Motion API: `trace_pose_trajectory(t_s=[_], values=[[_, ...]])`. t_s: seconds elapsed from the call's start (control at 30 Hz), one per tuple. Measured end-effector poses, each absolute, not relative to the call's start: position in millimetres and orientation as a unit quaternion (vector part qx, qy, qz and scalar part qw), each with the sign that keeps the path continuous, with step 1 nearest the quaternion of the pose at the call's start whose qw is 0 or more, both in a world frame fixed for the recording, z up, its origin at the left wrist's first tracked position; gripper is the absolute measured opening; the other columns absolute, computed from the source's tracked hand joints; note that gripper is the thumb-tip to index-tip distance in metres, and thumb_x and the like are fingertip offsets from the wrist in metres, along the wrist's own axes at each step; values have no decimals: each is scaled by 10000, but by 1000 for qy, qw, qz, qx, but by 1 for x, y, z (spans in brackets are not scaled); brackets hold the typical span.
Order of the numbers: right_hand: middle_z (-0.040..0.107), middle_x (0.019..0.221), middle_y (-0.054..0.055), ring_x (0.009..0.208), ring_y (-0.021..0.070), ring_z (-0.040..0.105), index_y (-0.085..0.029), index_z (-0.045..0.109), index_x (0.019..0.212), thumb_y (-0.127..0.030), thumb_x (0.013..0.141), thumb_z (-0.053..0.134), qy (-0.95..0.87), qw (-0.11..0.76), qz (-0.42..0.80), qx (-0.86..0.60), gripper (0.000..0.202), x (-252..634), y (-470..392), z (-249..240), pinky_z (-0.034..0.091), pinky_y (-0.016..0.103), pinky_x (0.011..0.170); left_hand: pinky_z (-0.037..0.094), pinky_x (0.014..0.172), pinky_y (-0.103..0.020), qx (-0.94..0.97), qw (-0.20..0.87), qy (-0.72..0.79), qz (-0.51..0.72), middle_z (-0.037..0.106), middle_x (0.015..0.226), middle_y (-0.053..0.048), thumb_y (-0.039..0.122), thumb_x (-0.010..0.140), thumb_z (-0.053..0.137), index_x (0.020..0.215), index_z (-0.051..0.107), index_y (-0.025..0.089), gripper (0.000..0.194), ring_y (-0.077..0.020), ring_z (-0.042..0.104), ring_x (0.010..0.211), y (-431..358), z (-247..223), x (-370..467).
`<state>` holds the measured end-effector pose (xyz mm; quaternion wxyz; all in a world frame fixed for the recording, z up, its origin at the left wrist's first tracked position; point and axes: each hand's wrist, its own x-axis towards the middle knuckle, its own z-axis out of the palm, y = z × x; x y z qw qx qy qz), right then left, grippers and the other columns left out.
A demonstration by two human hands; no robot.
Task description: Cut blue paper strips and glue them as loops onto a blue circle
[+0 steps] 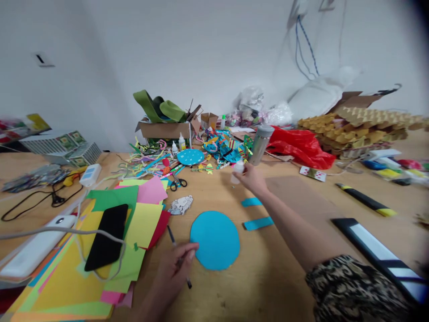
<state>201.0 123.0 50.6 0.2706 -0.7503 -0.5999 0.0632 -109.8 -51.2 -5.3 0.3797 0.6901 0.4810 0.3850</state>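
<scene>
A round blue paper disc (216, 239) lies flat on the wooden table. At its left edge is my left hand (176, 266), thumb and forefinger pinched together on the rim. A dark pen (171, 235) passes beneath that hand, partly hidden by the fingers. Farther out, my right hand (251, 176) grips a small white squeeze bottle (237, 172), which looks like a glue bottle, just in front of a grey tumbler (261, 145). Two blue strips, one nearer (258, 223) and one farther (251, 202), lie by my right forearm. White fish-shaped cutouts (181, 205) rest beyond the disc.
Coloured paper sheets (67, 281) bear a black phone (107, 237) and a cable on the left. Scissors (178, 182), a dotted blue disc (190, 156) and paper scraps sit behind. A yellow-black cutter (365, 200), red plastic bag (301, 147) and egg trays (351, 127) occupy the right.
</scene>
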Motion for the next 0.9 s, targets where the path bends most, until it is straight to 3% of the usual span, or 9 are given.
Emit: trace_pose_trajectory(t_s=[0.17, 0.23, 0.37, 0.5, 0.6, 0.67, 0.8, 0.9], values=[[705, 972, 160, 887, 309, 658, -139, 618, 1030, -455, 810, 596, -511, 223, 30, -830, 386, 259, 104, 45, 434, 338, 663, 554, 667, -291, 695, 400, 484, 352, 750, 945, -45, 395, 895, 540, 1054, 715, 249, 279, -193, 695, 769, -51, -3, -111], [699, 971, 165, 888, 312, 652, -131, 619, 1044, -492, 813, 593, -499, 220, 48, -837, 429, 268, 102, 41, 440, 352, 672, 550, 724, -307, 686, 407, 485, 360, 744, 987, -53, 391, 895, 544, 1055, 715, 243, 277, -204, 691, 836, -51, 0, -112], [644, 1106, 203, 982, 338, 602, -103, 553, 1213, -542, 763, 658, -493, 278, -22, -824, 637, 261, 85, 44, 453, 403, 746, 546, 715, -324, 625, 500, 462, 383, 713, 1089, -101, 430, 900, 546, 1121, 687, 208, 343, -224, 682, 876, -51, 8, -111], [646, 1004, 139, 932, 281, 573, -154, 492, 1322, -520, 886, 538, -707, 353, -99, -605, 571, 203, 29, 59, 442, 411, 802, 478, 952, -429, 510, 671, 309, 442, 603, 1312, -129, 529, 897, 519, 1313, 570, 219, 522, -294, 573, 1187, -51, 7, -106], [635, 889, 98, 818, 240, 531, -151, 471, 1363, -516, 913, 502, -887, 260, -52, -378, 579, 137, -25, 62, 421, 368, 724, 346, 1092, -461, 454, 752, 217, 427, 485, 1449, -51, 573, 914, 456, 1386, 489, 296, 548, -285, 381, 1373, -58, 0, -101], [637, 885, 83, 808, 229, 509, -178, 484, 1364, -421, 949, 484, -934, 210, -44, -286, 481, 99, -52, 56, 386, 360, 706, 337, 1101, -459, 442, 786, 184, 391, 436, 1485, 5, 590, 920, 424, 1394, 464, 355, 530, -274, 344, 1396, -64, -4, -98], [638, 845, 75, 829, 228, 495, -159, 507, 1342, -393, 975, 439, -939, 229, -22, -256, 441, 70, -71, 44, 358, 364, 710, 430, 1023, -453, 458, 797, 169, 355, 444, 1468, 11, 605, 915, 417, 1438, 378, 391, 566, -282, 445, 1323, -73, -8, -95], [644, 821, 71, 812, 218, 512, -156, 524, 1319, -355, 989, 416, -915, 260, 3, -308, 400, 86, -69, 45, 374, 354, 704, 453, 997, -438, 507, 748, 194, 382, 465, 1449, -34, 669, 888, 404, 1517, 115, 370, 754, -263, 504, 1269, -72, -3, -96]])
